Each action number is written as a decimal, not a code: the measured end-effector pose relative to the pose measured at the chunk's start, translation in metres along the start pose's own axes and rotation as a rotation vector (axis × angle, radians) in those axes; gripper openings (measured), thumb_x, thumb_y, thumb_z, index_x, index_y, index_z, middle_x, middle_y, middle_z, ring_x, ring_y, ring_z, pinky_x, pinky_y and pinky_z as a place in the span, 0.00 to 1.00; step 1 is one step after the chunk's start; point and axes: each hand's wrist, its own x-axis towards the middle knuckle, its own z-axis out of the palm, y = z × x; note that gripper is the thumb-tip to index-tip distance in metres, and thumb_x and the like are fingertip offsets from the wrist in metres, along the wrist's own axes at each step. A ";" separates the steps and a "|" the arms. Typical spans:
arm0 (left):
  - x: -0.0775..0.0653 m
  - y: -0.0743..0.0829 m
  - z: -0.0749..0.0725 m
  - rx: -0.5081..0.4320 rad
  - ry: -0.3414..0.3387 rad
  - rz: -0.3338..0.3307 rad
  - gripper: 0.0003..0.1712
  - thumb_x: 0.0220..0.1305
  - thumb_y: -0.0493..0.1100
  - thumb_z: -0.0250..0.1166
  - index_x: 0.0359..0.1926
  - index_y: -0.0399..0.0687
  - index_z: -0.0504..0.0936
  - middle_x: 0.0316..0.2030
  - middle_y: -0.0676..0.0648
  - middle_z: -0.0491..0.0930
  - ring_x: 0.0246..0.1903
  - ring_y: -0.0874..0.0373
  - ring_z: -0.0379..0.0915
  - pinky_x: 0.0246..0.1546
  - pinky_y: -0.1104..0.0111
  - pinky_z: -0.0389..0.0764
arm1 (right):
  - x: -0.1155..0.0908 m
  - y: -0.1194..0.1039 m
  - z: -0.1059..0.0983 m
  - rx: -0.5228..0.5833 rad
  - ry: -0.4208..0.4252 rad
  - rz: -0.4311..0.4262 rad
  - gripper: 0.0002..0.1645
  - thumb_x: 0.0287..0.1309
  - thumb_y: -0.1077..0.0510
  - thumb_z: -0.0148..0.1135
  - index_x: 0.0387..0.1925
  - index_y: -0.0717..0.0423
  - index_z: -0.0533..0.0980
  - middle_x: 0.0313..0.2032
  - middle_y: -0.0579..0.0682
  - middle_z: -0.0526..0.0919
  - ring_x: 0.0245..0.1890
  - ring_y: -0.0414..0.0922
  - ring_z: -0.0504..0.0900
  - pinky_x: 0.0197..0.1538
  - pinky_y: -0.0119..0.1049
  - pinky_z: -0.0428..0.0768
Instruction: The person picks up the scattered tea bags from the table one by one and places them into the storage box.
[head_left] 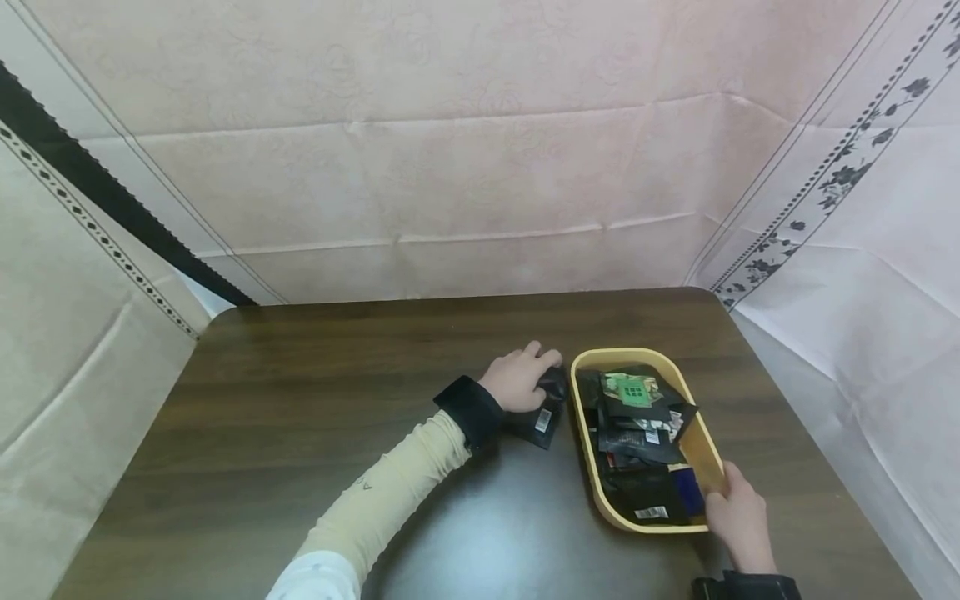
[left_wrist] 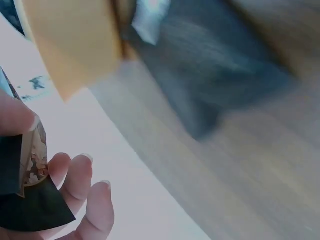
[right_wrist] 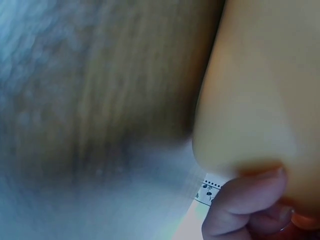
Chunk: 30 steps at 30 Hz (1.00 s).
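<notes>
My left hand (head_left: 520, 381) is left of a yellow plastic basket (head_left: 583, 433) and pinches a small black packet (head_left: 553, 382). In the left wrist view, the thumb and fingers (left_wrist: 100, 210) hold this packet, whose folded side has a brownish printed pattern. Another black packet (head_left: 542, 423) with a white barcode label lies on the table by that hand, partly hidden under it. My right hand (head_left: 738, 517) grips the basket at its near right corner. In the right wrist view, its fingers (right_wrist: 245, 200) curl at the basket wall (right_wrist: 250, 90).
Inside the basket lie several black packets, one with a green label (head_left: 633, 390) and one with a barcode (head_left: 651, 512), beside a dark blue piece (head_left: 687, 492). The brown wooden table (head_left: 337, 358) meets patterned cloth (head_left: 450, 192) at the back and sides.
</notes>
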 end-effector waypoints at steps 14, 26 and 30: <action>0.036 0.061 0.005 -0.040 -0.015 0.157 0.43 0.52 0.55 0.63 0.68 0.64 0.55 0.66 0.49 0.55 0.64 0.53 0.50 0.58 0.51 0.59 | -0.001 0.000 0.005 -0.007 0.002 -0.024 0.23 0.50 0.68 0.42 0.51 0.71 0.63 0.41 0.76 0.72 0.34 0.64 0.74 0.33 0.54 0.71; 0.036 0.055 0.005 -0.041 -0.018 0.178 0.49 0.51 0.63 0.62 0.70 0.63 0.48 0.69 0.48 0.47 0.68 0.52 0.38 0.61 0.47 0.48 | 0.001 0.002 0.002 0.002 0.010 -0.007 0.23 0.48 0.70 0.41 0.49 0.72 0.63 0.41 0.76 0.72 0.35 0.65 0.74 0.33 0.55 0.72; 0.032 0.044 0.004 -0.070 0.014 0.151 0.46 0.53 0.61 0.62 0.69 0.62 0.51 0.68 0.47 0.49 0.67 0.51 0.41 0.61 0.48 0.48 | 0.001 0.003 0.001 -0.002 0.007 -0.006 0.22 0.50 0.69 0.41 0.50 0.71 0.63 0.41 0.76 0.72 0.35 0.65 0.74 0.33 0.55 0.72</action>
